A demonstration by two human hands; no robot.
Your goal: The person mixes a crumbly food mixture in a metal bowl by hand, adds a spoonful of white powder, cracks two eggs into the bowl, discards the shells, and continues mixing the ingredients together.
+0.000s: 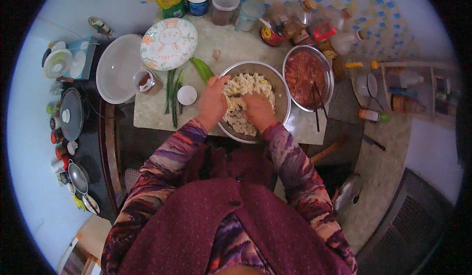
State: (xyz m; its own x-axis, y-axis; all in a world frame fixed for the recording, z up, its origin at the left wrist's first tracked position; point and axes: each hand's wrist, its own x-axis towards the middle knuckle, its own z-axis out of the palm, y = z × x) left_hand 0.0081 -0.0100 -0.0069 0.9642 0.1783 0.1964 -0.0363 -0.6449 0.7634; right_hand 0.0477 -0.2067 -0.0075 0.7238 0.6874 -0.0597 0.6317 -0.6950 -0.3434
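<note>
A steel bowl (283, 90) full of a pale, crumbly dough-like mixture (241, 122) stands at the table's front edge. My left hand (213, 103) grips the bowl's left rim. My right hand (259, 110) is pressed into the mixture, its fingertips hidden, so whether they close on any of it does not show. Touching or almost touching the bowl on the right is a second steel bowl (331, 76) with red minced meat (304, 76) and a pair of dark chopsticks (317, 107). Green onions (173, 94) and a white lid (187, 95) lie left of my left hand.
A patterned plate (169, 44), a white basin (118, 70) and an open jar (147, 82) stand at the left. Jars and bottles line the back, among them a clear tub (224, 7). A knife (374, 142) lies on the right counter. A lidded pan (72, 114) is far left.
</note>
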